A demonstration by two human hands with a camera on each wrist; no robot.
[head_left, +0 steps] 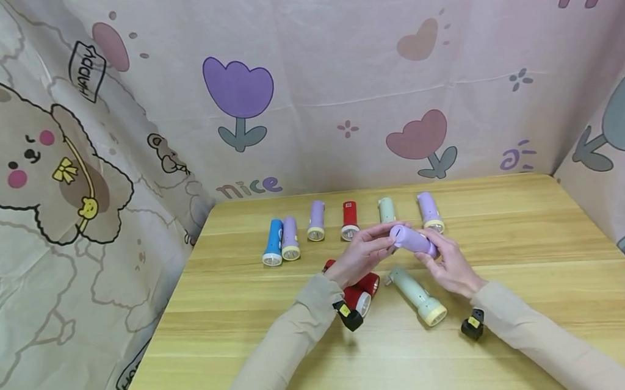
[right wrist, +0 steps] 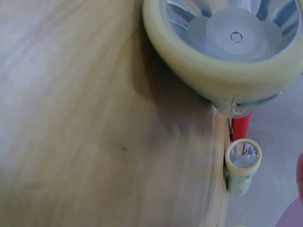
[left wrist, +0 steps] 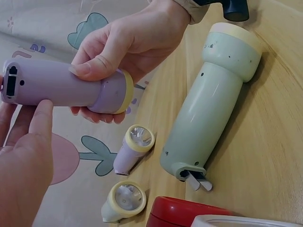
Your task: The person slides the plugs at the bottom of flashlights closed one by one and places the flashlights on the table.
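A purple flashlight point(head_left: 414, 242) is held tilted above the table between both hands. My right hand point(head_left: 451, 266) grips it round its yellow-rimmed head end, thumb on the near side in the left wrist view. My left hand point(head_left: 363, 253) holds the tail end with thumb and fingertips. A dark slot shows in that tail end point(left wrist: 12, 85). Beneath the hands lies a pale green flashlight point(head_left: 415, 294), two metal prongs point(left wrist: 196, 180) sticking out of its tail. Red flashlights point(head_left: 362, 301) lie partly hidden under my left wrist. Only a fingertip of my right hand shows in the right wrist view.
Along the back of the wooden table point(head_left: 236, 342) lie a blue flashlight point(head_left: 273, 241), purple ones point(head_left: 290, 236), a red one point(head_left: 350, 216), another pale green one point(head_left: 386, 209) and a purple one point(head_left: 428, 207) at the right. A printed curtain point(head_left: 309, 85) hangs behind.
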